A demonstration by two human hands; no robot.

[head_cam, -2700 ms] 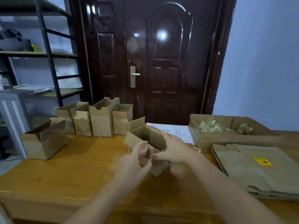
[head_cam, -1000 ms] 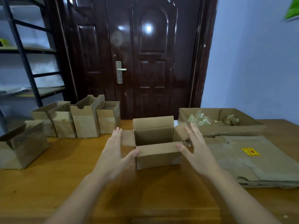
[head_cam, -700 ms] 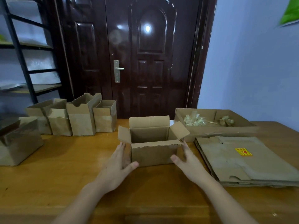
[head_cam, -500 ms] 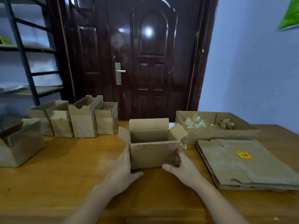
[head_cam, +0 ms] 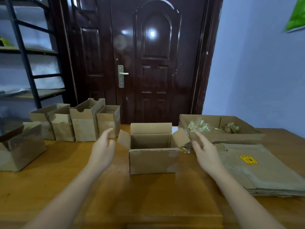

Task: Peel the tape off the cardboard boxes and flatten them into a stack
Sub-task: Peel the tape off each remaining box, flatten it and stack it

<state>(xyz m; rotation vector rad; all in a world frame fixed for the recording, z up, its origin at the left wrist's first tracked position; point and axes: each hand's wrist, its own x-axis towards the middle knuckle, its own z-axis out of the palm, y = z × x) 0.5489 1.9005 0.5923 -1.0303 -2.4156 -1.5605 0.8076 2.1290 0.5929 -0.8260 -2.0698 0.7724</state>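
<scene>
- Head view, centre of the frame: the open box [head_cam: 152,152] stands upright on the wooden table [head_cam: 57,187], top flaps splayed out, nothing visible inside.
- Half a second ago both hands were clamped on its near corners; now they are off it and spread apart, so I read that as a let-go after squaring the box up in front of me.
- My left hand [head_cam: 102,151] hangs at centre-left, fingers relaxed and spread wide, holding nothing, clear of the left side flap.
- My right hand [head_cam: 205,153] hangs at centre-right, also loose and wide, empty, just beside the right flap.
- A scrap of clear tape [head_cam: 185,149] clings at the box's upper right front corner, so peeling on this one does not look finished to me.
- The box is not yet flattened; I judge the next step is that tape remnant, then collapsing the walls.
- Right of frame, the flattened stack [head_cam: 267,172] with its yellow sticker waits for this box.
- Upper right of the table, the shallow tray [head_cam: 219,138] holds wads of peeled tape; that is where the scrap belongs.
- Left of frame, a row of standing boxes [head_cam: 79,123] and one larger box [head_cam: 21,149] at the far left edge are yet to be done, so I'd say the job is well short of halfway.
</scene>
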